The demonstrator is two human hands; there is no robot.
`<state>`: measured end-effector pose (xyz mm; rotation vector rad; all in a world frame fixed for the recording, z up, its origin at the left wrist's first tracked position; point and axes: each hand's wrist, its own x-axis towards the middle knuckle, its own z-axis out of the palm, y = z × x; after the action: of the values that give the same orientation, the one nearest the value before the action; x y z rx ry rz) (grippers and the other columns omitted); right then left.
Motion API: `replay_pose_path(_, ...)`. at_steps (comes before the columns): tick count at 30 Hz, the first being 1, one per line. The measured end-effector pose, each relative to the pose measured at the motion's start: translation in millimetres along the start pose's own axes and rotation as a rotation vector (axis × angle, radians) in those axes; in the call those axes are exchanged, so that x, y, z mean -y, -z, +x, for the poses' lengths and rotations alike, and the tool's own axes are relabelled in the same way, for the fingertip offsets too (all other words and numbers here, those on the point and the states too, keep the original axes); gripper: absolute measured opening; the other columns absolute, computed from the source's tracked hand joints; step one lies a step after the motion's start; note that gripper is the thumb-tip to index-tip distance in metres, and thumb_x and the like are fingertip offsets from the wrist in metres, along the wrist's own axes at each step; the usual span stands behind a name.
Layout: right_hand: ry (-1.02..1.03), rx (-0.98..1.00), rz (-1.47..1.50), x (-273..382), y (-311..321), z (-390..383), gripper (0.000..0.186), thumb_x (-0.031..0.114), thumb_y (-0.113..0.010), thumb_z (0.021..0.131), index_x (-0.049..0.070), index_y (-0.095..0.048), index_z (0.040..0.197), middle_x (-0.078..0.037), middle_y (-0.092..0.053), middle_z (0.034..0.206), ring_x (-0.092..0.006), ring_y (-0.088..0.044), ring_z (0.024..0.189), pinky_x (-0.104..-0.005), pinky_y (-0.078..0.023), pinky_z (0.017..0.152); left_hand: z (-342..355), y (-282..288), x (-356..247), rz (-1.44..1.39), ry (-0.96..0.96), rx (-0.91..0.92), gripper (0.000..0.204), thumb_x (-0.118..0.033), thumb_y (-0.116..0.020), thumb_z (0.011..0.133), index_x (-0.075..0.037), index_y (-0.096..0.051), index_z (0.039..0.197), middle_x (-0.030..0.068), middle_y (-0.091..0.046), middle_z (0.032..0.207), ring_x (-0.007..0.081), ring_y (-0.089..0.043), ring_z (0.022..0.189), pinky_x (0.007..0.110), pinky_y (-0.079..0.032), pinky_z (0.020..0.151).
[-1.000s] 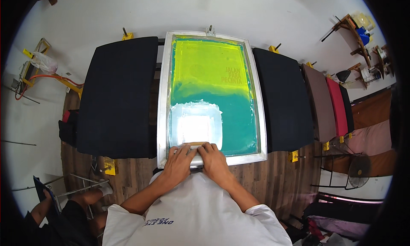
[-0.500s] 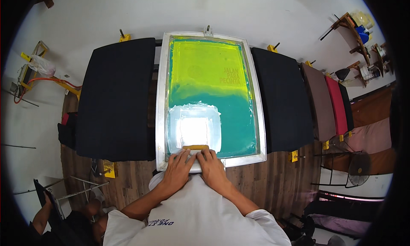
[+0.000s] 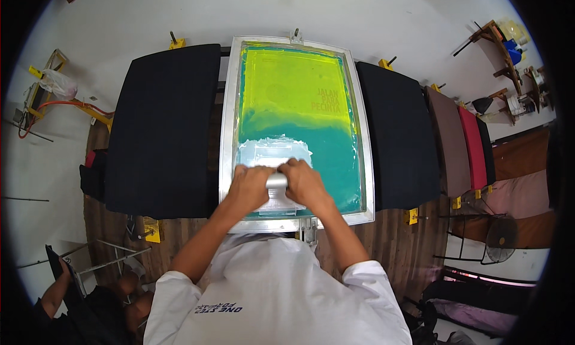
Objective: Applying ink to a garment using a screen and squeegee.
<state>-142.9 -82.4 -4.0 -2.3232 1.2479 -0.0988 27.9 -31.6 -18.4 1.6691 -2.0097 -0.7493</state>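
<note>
- Left hand: closed over the left end of the squeegee; fingers curled down on its handle; forearm enters from the lower edge.
- Right hand: closed over the right end of the same squeegee; knuckles just beside those of the left hand, only a short grey length of handle showing between them.
- Squeegee: lies crosswise on the mesh of the printing screen, in its near half, at the near edge of the patch of white ink.
- Printing screen: metal-framed, flat; mesh yellow-green at the far end of the screen, teal at the near end.
- Black platens: one left of the screen, one right of it; a brown and a red one beyond, further right of the screen.
- Another person: crouched low, well to the left of the screen's near corner.
</note>
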Motion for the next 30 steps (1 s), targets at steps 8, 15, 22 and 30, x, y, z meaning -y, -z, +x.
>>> replay_pose_path(8, 0.043, -0.110, -0.030, -8.7, -19.5, 4.4, 0.044, -0.002, -0.072, 0.065, 0.002, -0.063, 0.107, -0.016, -0.060, 0.110, -0.0373, -0.058, 0.103, -0.0455, -0.055, 0.082, 1.6, -19.0, 22.1, 0.063, -0.049, 0.015, 0.052, 0.006, -0.066, 0.074, -0.002, -0.060, 0.125, 0.0173, -0.062, 0.126, 0.0336, -0.059, 0.115, 0.045, -0.040, 0.099)
replay_pose_path(15, -0.044, 0.011, 0.096, 29.7, -28.2, -77.4, 0.061, -0.008, -0.070, 0.059, 0.000, -0.059, 0.119, -0.018, -0.058, 0.121, -0.0391, -0.054, 0.110, -0.0441, -0.050, 0.093, -78.8, -26.1, -14.8, 0.124, -0.057, 0.130, 0.059, 0.008, -0.062, 0.073, 0.002, -0.056, 0.131, 0.0230, -0.053, 0.137, 0.0329, -0.050, 0.130, 0.045, -0.033, 0.108)
replay_pose_path(22, -0.038, 0.076, -0.038, 12.0, -0.3, -22.8, 0.044, 0.000, -0.069, 0.066, 0.008, -0.070, 0.109, -0.013, -0.066, 0.104, -0.0354, -0.063, 0.100, -0.0453, -0.056, 0.082, -15.6, 3.7, 0.4, -0.070, -0.051, 0.123, 0.043, 0.005, -0.064, 0.070, 0.003, -0.067, 0.113, 0.0216, -0.070, 0.102, 0.0381, -0.068, 0.094, 0.044, -0.054, 0.087)
replay_pose_path(30, -0.095, 0.081, -0.013, -13.3, 11.7, 48.3, 0.034, 0.001, -0.068, 0.066, 0.008, -0.072, 0.099, -0.015, -0.068, 0.096, -0.0380, -0.064, 0.093, -0.0470, -0.054, 0.078, 49.7, 13.8, 22.8, 0.003, 0.025, 0.157, 0.042, 0.006, -0.062, 0.073, -0.001, -0.068, 0.113, 0.0226, -0.069, 0.101, 0.0397, -0.067, 0.095, 0.047, -0.053, 0.087)
